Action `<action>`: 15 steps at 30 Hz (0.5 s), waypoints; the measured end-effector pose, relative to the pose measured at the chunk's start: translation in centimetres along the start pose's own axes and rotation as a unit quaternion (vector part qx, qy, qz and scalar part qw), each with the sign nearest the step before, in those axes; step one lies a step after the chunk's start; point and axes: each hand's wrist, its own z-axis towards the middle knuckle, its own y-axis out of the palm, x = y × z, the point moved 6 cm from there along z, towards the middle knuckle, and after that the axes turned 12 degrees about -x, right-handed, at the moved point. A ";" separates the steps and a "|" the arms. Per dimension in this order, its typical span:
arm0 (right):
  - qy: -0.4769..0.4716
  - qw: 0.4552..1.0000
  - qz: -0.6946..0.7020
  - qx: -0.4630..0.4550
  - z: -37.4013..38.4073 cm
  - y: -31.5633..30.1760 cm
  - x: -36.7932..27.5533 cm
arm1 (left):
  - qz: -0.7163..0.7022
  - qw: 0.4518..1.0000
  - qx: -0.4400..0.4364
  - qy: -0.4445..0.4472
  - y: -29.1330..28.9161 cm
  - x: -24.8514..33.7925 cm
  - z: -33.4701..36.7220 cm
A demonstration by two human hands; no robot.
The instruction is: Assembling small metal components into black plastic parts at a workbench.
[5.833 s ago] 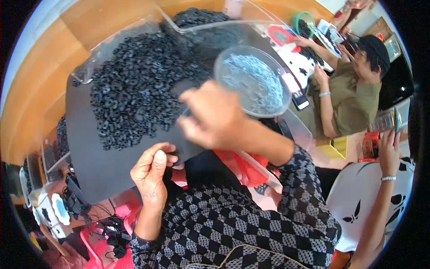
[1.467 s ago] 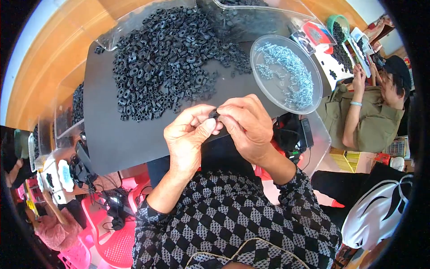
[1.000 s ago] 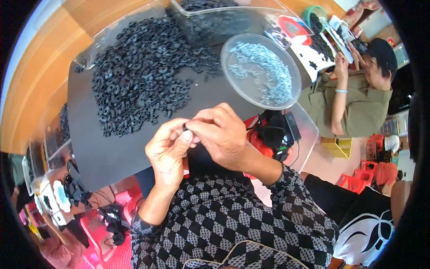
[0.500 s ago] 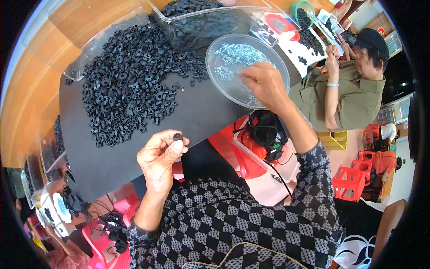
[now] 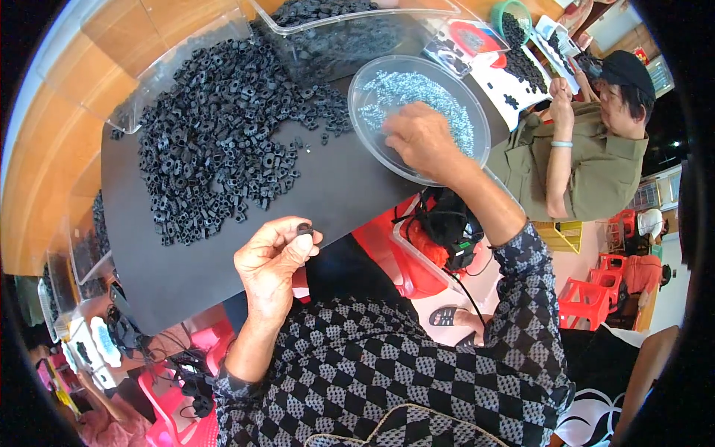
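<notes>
The left hand (image 5: pixel 272 257) is positioned at the near edge of the table (image 5: pixel 164 276), a dark grey flat-topped surface, and pinches a small black plastic-looking part with a rounded opening (image 5: pixel 304 229) between thumb and index finger. The part sits at the fingertips, clear of the table top, opening exposed. The right hand (image 5: pixel 424 141) is over a round, shallow, clear plastic dish (image 5: pixel 372 153) by the table's right-hand edge; its fingers are bent and drawn close together, pointing down among small silvery-blue, metal-looking pieces (image 5: pixel 450 108). Whether those fingers hold a piece cannot be determined. A large heap of loose black plastic-looking parts (image 5: pixel 216 134) covers the table from the middle toward the far left corner, with a few strays near the dish. A clear rectangular plastic bin (image 5: pixel 365 18) containing similar parts stands at the far edge. Handling assessment: the held part is judged light, stiff and not readily broken, though its size and apparently smooth sides could let it slip or turn; the sound hold is on the outer side walls, opening left free. The silvery-blue pieces are judged very light and hard, best taken singly by fingertip across the middle.
</notes>
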 end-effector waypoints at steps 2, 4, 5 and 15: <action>0.019 0.999 -0.026 -0.023 0.4 0.6 -0.1 | 0.003 1.000 0.004 0.005 -0.1 0.0 0.0; 0.019 0.999 -0.035 -0.033 0.7 0.9 -0.2 | 0.019 1.000 0.016 -0.005 -0.5 0.0 -0.2; 0.020 0.998 -0.045 -0.043 0.8 1.1 -0.2 | 0.024 0.999 0.019 0.009 -0.5 0.2 -0.2; 0.077 0.967 0.241 -0.005 -0.3 -3.3 -5.2 | 0.200 0.975 0.033 0.089 -0.5 1.9 0.0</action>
